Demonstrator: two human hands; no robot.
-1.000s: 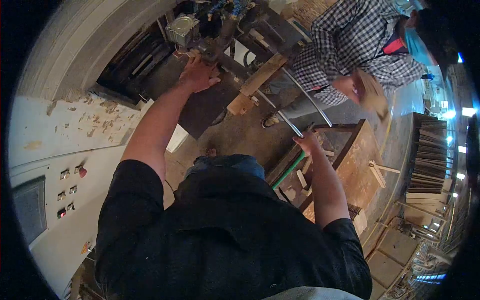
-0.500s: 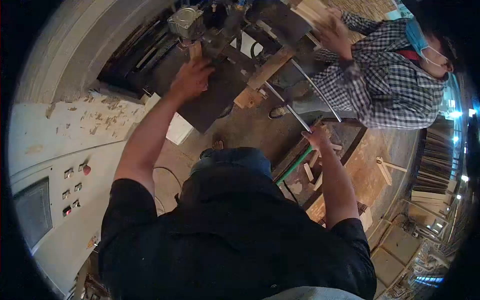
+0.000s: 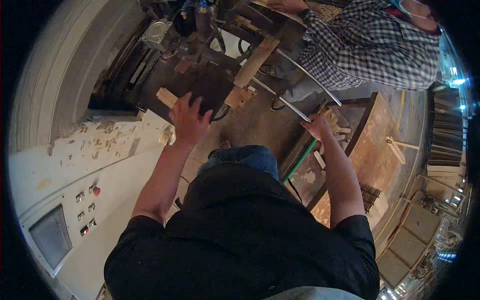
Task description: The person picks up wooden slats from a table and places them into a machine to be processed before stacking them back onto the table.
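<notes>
My left hand (image 3: pixel 189 122) is over the edge of a dark machine table (image 3: pixel 212 90), its fingers spread. A short light wooden piece (image 3: pixel 166 97) lies beside its fingers, one end overlapped by the hand. My right hand (image 3: pixel 318 128) is closed round the near end of a shiny metal rod (image 3: pixel 287 103). A wooden board (image 3: pixel 256 61) lies crosswise at the rod's far end. Just beyond my right hand, several small wood pieces (image 3: pixel 319 160) lie in a bin-like space next to a green bar (image 3: pixel 301 162).
A person in a checked shirt (image 3: pixel 370 45) stands at the upper right. On my left is a white control cabinet (image 3: pixel 120 190) with switches and a red button (image 3: pixel 96 190). A worn wooden table (image 3: pixel 367 155) stands on the right. A motor housing (image 3: pixel 157 32) sits at the upper left.
My left hand has come back toward me, and the wooden piece near it now lies closer. The other person's arms have moved up and away. My right hand stays on the rod.
</notes>
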